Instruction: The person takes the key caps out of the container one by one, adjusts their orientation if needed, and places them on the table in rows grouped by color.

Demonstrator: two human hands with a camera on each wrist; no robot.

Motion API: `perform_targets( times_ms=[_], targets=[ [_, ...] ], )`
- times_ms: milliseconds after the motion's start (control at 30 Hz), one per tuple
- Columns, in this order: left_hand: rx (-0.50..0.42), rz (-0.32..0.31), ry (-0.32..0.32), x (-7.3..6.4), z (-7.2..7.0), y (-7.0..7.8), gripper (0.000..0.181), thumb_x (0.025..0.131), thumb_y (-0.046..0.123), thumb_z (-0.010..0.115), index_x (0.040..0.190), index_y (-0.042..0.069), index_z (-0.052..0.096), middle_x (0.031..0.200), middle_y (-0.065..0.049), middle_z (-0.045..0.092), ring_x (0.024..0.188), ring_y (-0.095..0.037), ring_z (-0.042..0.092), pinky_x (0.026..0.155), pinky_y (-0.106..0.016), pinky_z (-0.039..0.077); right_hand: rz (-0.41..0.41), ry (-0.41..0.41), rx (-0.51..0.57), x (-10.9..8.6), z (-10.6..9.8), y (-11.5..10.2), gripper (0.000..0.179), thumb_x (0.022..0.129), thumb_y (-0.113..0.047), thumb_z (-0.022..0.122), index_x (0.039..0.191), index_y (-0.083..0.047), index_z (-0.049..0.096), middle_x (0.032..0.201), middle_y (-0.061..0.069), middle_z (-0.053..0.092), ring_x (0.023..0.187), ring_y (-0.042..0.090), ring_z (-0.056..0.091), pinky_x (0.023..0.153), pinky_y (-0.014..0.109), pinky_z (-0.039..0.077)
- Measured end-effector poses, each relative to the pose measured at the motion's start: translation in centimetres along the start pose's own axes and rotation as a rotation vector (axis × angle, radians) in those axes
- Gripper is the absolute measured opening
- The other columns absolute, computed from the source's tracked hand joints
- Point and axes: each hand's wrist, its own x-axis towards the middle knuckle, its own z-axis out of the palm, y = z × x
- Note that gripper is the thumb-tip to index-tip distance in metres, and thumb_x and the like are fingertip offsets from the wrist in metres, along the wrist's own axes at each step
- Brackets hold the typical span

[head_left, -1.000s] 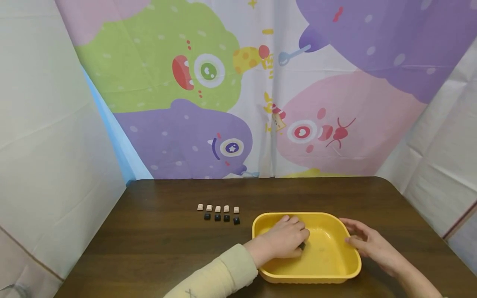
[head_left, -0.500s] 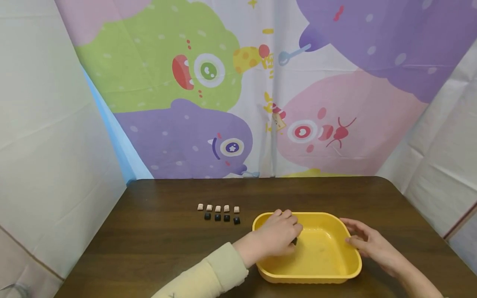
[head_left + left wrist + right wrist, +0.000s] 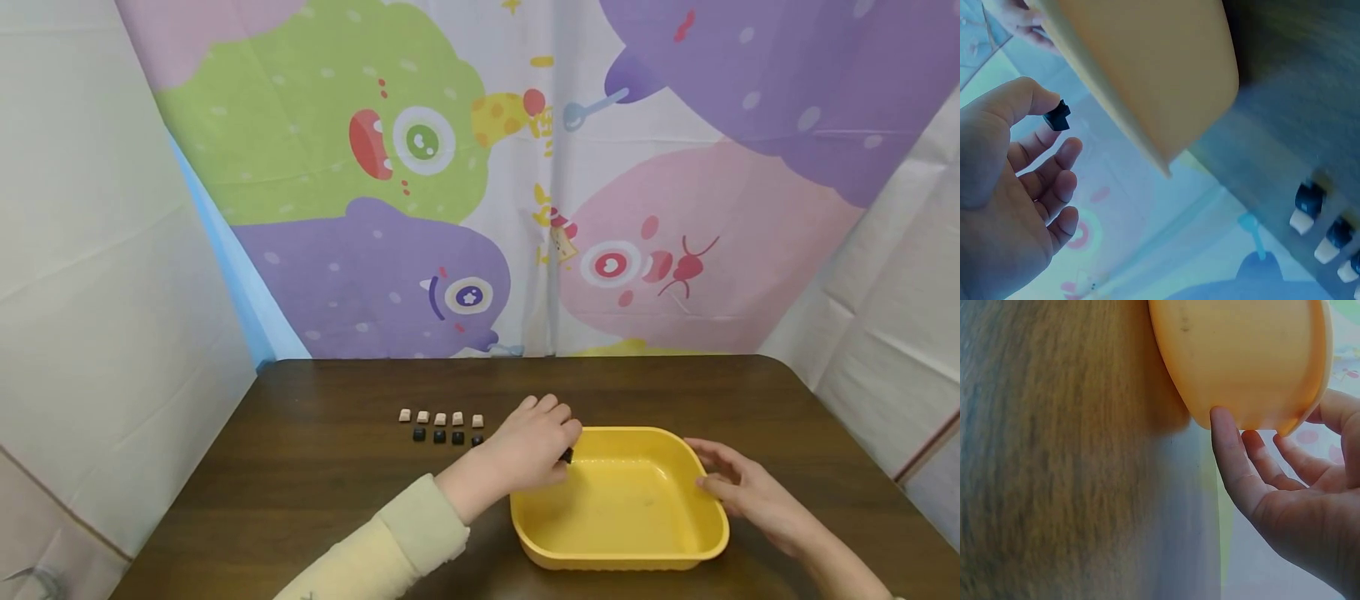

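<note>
My left hand (image 3: 525,446) is above the left rim of a yellow plastic basin (image 3: 622,558). Between thumb and forefinger it pinches a black keycap (image 3: 1057,117), while the other fingers curl loosely below. At the basin's right end my right hand (image 3: 753,496) holds the wall, its thumb at the rim and its fingers (image 3: 1229,434) against the outside. Left of the basin lie two rows of keycaps on the table: white keycaps (image 3: 440,419) behind and black keycaps (image 3: 439,437) in front. My left wrist partly covers the rightmost black one.
The dark wooden table (image 3: 315,500) has rounded back corners. Behind it hangs a curtain (image 3: 420,275) printed with cartoon monsters, and pale sheets (image 3: 112,250) close off both sides.
My left hand has moved up and left from inside the basin to over its left rim, carrying the black keycap. My right hand stays on the basin.
</note>
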Motion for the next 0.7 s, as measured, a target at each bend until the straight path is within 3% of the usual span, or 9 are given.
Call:
perform_targets(
  times_ms=[333, 700],
  targets=[
    [0.009, -0.034, 0.056, -1.2, -1.7, -1.7, 0.018, 0.078, 0.032, 0.068, 0.085, 0.02, 0.055, 0.083, 0.007, 0.048, 0.082, -0.014, 0.04, 0.069, -0.027, 0.028, 0.028, 0.004, 0.019, 0.0, 0.0, -0.3, 0.065, 0.095, -0.019, 0.054, 0.146, 0.001, 0.02, 0.143, 0.034, 0.028, 0.104, 0.019, 0.061, 0.077, 0.041, 0.054],
    [-0.024, -0.101, 0.095, -3.2, -2.8, -3.5, 0.016, 0.075, 0.024, 0.067, 0.081, 0.02, 0.053, 0.08, 0.007, 0.046, 0.08, -0.015, 0.039, 0.068, -0.027, 0.027, 0.041, 0.079, 0.015, 0.0, 0.1, -0.4, 0.063, 0.093, -0.017, 0.056, 0.145, 0.0, 0.025, 0.142, 0.033, 0.032, 0.103, 0.018, 0.061, 0.076, 0.04, 0.054]
  ],
)
